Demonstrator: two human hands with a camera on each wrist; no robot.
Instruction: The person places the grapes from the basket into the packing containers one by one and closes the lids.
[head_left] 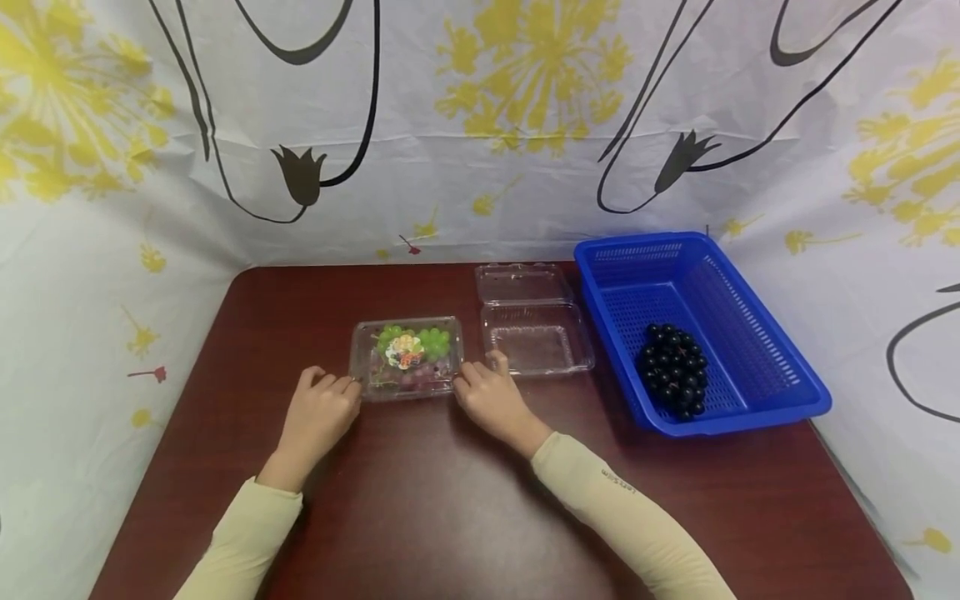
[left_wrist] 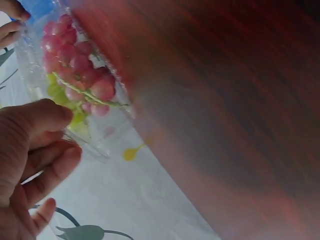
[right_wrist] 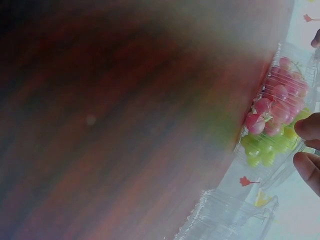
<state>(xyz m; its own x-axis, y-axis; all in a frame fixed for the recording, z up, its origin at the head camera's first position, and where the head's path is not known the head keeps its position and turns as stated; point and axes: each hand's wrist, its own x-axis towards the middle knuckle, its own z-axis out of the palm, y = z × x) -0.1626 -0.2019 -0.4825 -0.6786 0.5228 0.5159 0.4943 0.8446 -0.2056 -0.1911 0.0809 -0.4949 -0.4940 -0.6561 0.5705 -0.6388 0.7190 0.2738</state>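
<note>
Hands pinch a clear box of grapes.

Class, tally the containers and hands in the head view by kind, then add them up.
Clear plastic boxes: 2 (closed box, open box)
Blue basket: 1
Hands: 2 (left hand, right hand)
Total: 5

Head camera looks forward-down from above the reddish-brown tabletop; wrist cameras, closer, rolled sideways, share the grape-filled clamshell: left view 10 o'clock, right view 3 o'clock.
</note>
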